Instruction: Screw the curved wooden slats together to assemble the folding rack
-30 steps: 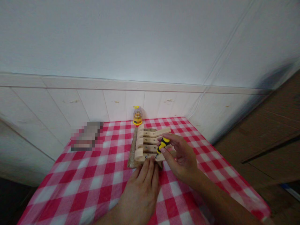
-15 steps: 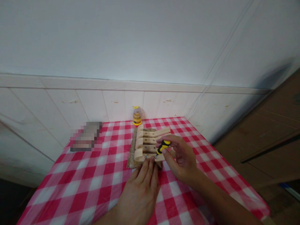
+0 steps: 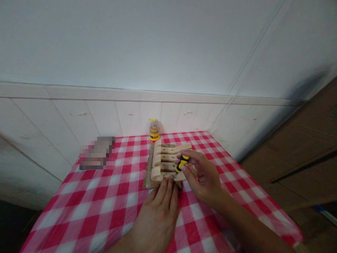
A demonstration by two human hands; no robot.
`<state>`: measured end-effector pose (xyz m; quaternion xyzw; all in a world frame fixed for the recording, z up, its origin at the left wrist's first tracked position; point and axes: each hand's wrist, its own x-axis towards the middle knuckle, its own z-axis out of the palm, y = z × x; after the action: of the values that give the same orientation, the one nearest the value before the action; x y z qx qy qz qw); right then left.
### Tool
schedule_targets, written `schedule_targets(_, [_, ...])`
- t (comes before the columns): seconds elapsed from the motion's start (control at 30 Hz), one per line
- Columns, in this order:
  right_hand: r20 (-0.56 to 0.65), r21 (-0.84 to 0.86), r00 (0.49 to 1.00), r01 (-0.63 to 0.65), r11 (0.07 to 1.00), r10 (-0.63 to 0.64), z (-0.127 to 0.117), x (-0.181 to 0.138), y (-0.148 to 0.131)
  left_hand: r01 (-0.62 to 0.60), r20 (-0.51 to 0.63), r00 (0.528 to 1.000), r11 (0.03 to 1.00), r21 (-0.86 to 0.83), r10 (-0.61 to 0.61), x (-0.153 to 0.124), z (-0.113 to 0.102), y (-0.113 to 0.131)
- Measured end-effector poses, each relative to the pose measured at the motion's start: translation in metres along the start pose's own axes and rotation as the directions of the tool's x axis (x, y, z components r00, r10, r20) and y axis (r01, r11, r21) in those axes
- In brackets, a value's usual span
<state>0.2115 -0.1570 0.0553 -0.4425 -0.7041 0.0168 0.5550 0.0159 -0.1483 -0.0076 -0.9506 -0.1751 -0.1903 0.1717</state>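
Right hand (image 3: 203,175): closed around the handle of the screwdriver (image 3: 182,163); shaft slanting down and left to the right-hand screw (image 3: 175,176) of the nearest wooden hook (image 3: 156,173); tip contact too small to tell.
Screwdriver tip: could skid off the screw head, likely from the slanted shaft or too little downward push; could then jab the fingertips just beside.
Screw head: could get chewed up, given a poor bit fit or off-axis turning.
Left hand (image 3: 159,214): fingers straight and together, tips at the hook's near edge; thumb hidden, so cannot tell whether pinching or merely pressing.
Wooden hooks (image 3: 157,159): four visible, side by side over the brown base (image 3: 148,178), mid-surface (image 3: 105,202); could twist under turning force if braced too lightly.
Brown base: could creep if resting on loose checked cloth (image 3: 216,232).
Bit case (image 3: 154,132): upright beyond the hooks, near the wall (image 3: 173,116).
Pixelated item (image 3: 97,153): flat, far left; not identifiable.
Change over half a second: screwdriver slightly steeper, right hand a touch higher; still at the same screw; left hand and hooks apparently unmoved.
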Motion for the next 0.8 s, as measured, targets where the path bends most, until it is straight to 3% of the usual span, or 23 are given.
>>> schedule_targets(0.2, [-0.037,-0.047,0.997,0.059,0.997,-0.061,0.0013,0.0026,-0.0032,0.021,0.012,1.0,1.0,-0.01,-0.021,-0.0017,0.0023,0.0017])
schedule_targets(0.8, [-0.109,-0.116,0.994,-0.029,0.993,0.017,0.0058,0.0005,0.0,0.031,-0.026,0.999,0.999,0.011,-0.031,0.0001,0.0016,0.0022])
